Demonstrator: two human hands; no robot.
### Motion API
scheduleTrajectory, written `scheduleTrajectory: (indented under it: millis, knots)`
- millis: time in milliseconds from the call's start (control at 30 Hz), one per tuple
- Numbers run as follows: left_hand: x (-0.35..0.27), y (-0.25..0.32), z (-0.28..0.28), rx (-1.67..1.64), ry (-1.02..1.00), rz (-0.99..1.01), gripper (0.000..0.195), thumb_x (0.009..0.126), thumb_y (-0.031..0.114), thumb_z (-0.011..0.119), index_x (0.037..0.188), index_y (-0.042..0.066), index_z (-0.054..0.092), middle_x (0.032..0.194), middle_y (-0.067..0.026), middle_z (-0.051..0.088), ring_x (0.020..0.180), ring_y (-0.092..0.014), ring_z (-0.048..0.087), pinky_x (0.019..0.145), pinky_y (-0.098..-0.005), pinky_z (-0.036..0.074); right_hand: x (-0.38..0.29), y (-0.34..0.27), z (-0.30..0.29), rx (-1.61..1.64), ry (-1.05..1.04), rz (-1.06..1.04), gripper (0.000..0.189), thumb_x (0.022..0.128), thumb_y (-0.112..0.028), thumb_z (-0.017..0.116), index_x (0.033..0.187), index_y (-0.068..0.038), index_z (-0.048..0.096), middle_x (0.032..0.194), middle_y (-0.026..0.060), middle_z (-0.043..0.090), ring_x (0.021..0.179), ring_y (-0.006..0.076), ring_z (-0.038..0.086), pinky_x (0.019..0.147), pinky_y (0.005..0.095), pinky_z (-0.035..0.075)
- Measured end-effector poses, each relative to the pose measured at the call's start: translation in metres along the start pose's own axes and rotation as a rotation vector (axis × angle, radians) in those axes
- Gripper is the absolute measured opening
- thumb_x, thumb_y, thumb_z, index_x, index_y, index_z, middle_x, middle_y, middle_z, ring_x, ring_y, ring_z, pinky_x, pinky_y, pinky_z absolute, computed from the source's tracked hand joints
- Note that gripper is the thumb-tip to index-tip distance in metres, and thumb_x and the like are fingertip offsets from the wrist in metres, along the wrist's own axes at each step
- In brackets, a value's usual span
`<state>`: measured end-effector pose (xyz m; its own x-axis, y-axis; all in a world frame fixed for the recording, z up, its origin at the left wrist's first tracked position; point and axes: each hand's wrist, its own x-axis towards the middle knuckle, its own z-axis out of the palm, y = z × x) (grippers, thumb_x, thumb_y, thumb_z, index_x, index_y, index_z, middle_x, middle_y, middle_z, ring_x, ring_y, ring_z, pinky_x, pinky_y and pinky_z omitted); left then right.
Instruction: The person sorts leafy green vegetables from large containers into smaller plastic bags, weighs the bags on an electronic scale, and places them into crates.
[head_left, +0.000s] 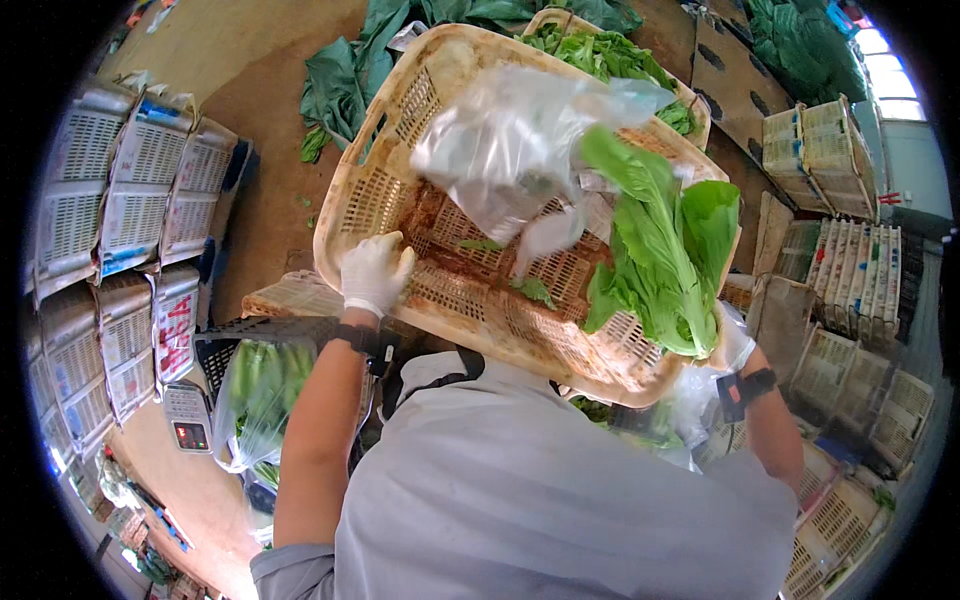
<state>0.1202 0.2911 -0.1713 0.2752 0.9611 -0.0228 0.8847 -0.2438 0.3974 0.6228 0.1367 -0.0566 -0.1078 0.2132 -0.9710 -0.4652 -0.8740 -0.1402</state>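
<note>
A dirty, cream-coloured plastic crate (450, 296) is tilted up in front of me. My left hand (375, 274), in a white glove, grips its near left rim. At the right end, my gloved right hand (731, 341) holds the rim, its fingers mostly hidden. The root end of a head of leafy greens (664, 247) rests against that hand; whether the fingers pinch it too, I cannot tell. Its leaves reach over the crate's inside. A blurred clear plastic bag (502, 142) lies across the crate's far side. Loose leaf scraps (534, 291) are on the crate's bottom.
Another crate of leafy greens (600, 56) stands beyond, beside green cloth (337, 82). To my left are a digital scale (187, 416), a bag of green vegetables (266, 382) and stacked crates (142, 180). More crates (817, 157) stand at the right.
</note>
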Motion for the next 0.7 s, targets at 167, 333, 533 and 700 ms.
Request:
scheduleTrajectory:
  millis: [167,333,533,700]
  knots:
    - [-0.002,-0.004,0.000,-0.100,0.029,0.023,0.030,0.080,0.028,0.063,0.102,0.007,0.064,0.095,-0.0142,0.066,0.088,-0.027,0.063,0.078,-0.0380,0.049,-0.017,0.046,0.036,0.214,-0.321,-0.157,0.051,0.094,-0.048,0.035,0.130,-0.013,0.045,0.126,0.0090,0.053,0.115,0.0311,0.050,0.089,0.0571,0.043]
    - [-0.013,0.020,-0.009,-0.773,-0.033,-0.033,0.029,0.085,0.016,0.063,0.109,0.002,0.061,0.104,-0.0116,0.065,0.096,-0.019,0.061,0.086,-0.0297,0.046,0.000,0.050,0.077,0.151,-0.554,-0.278,0.055,0.093,-0.048,0.041,0.132,-0.008,0.042,0.134,0.0122,0.045,0.118,0.0258,0.049,0.096,0.0468,0.043]
    - [-0.025,0.089,-0.046,-1.419,-0.647,0.005,0.098,0.081,0.052,0.062,0.147,0.010,0.004,0.137,-0.0162,0.040,0.126,-0.028,0.039,0.101,-0.0393,0.034,0.021,0.047,0.185,-0.696,-0.019,-0.678,0.060,0.087,-0.040,0.060,0.125,0.005,0.046,0.112,0.0154,0.059,0.102,0.0245,0.055,0.090,0.0325,0.042]
    - [-0.027,0.116,-0.036,-1.746,-0.370,-0.169,0.071,0.086,0.027,0.063,0.142,0.010,0.023,0.137,-0.0091,0.040,0.126,-0.022,0.040,0.102,-0.0373,0.035,0.059,0.056,0.244,-0.858,0.264,-1.604,0.052,0.088,-0.034,0.060,0.120,0.006,0.051,0.105,0.0172,0.060,0.096,0.0265,0.057,0.089,0.0342,0.043]
